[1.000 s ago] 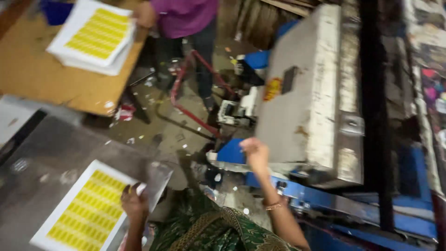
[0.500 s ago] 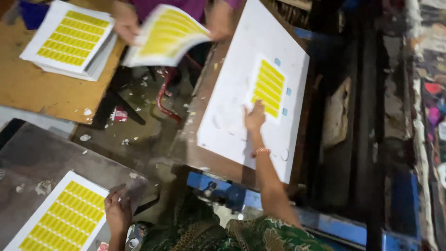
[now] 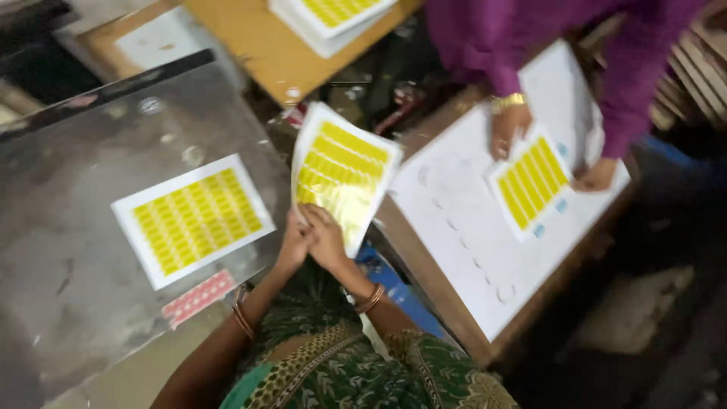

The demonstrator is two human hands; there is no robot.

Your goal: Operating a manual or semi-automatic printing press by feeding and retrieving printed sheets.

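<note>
My left hand and my right hand are pressed together on the lower edge of a small stack of white sheets printed with yellow labels, held up between the metal table and the white board. A second yellow label sheet lies flat on the grey metal table to my left. On the big white board to my right lies another label sheet, with another person's hand in a purple sleeve resting on it.
A wooden table at the top carries a pile of label sheets. A pink patterned strip lies on the metal table near its edge. The other person's second hand is at the board's right edge. A blue machine part shows below the board.
My right hand has left the white board and joined my left hand on the held stack of label sheets. The other person now has a hand on the label sheet on the board.
</note>
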